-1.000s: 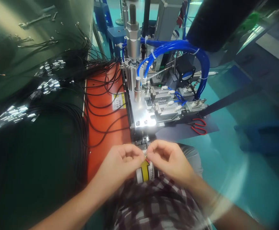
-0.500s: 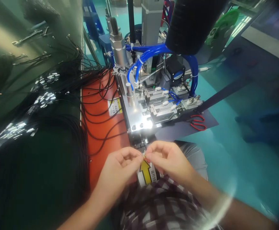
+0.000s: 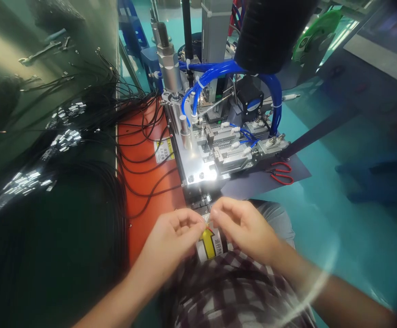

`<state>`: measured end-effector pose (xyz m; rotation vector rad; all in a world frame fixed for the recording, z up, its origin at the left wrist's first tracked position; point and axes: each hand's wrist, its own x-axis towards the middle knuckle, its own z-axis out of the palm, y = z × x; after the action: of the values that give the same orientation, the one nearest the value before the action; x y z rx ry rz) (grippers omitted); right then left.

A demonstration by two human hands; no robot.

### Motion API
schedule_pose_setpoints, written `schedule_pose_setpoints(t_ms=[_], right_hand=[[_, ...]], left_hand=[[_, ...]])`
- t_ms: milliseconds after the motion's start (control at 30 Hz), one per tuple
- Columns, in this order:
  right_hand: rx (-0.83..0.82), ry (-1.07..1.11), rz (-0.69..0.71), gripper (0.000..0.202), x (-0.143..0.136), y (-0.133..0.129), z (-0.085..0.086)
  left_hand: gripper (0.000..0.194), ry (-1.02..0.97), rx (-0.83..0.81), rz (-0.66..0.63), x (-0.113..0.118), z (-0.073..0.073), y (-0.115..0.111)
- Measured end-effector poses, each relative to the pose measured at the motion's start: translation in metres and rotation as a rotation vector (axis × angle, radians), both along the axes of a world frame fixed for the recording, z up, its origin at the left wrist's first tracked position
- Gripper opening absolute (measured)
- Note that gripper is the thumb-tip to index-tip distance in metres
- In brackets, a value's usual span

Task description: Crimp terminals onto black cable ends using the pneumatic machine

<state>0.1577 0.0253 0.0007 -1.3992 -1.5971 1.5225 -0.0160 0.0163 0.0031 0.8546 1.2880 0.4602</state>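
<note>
My left hand and my right hand meet close together in front of my lap, each with thumb and forefinger pinched. Something thin, pale and very small shows between the fingertips, too fine to name. Just below the fingers is a white cylinder with a yellow arrow label and printed characters. Past my fingertips stands the front end of a metal machine, with small dark fittings at its foot.
Many black cables lie over the dark left surface and the orange panel. Red-handled pliers rest right of the machine. Blue air hoses arch above it, below a black cylinder. A wrench lies at upper left.
My right hand's fingertips have shifted slightly up and away from the left ones, leaving a small gap. My left hand has barely moved.
</note>
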Motion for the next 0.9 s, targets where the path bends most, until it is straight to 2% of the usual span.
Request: schedule_pose_setpoints(t_ms=[133, 267, 400, 533, 700, 800, 900], right_hand=[[0.181, -0.112, 0.177, 0.018, 0.000, 0.007, 0.008], [0.194, -0.082, 0.227, 0.012, 0.000, 0.010, 0.010], [0.121, -0.117, 0.161, 0.021, 0.000, 0.005, 0.007], [0.054, -0.058, 0.036, 0.022, -0.004, -0.003, 0.002], [-0.139, 0.145, -0.090, 0.022, -0.002, -0.002, -0.005], [-0.131, 0.141, -0.149, 0.026, 0.001, 0.002, -0.008], [-0.117, 0.097, -0.139, 0.022, 0.002, 0.003, -0.011]], left_hand=[[0.026, -0.010, 0.066, -0.027, -0.002, -0.002, -0.002], [0.024, 0.008, 0.105, -0.062, -0.003, 0.000, -0.002], [0.020, 0.044, 0.206, -0.097, -0.001, 0.004, -0.002], [0.015, 0.083, 0.326, -0.061, 0.003, 0.010, -0.003], [0.017, 0.129, 0.319, -0.073, 0.004, 0.011, 0.008], [0.018, 0.103, 0.278, -0.060, 0.005, 0.007, 0.017], [0.019, 0.071, 0.242, -0.025, 0.005, 0.002, 0.020]])
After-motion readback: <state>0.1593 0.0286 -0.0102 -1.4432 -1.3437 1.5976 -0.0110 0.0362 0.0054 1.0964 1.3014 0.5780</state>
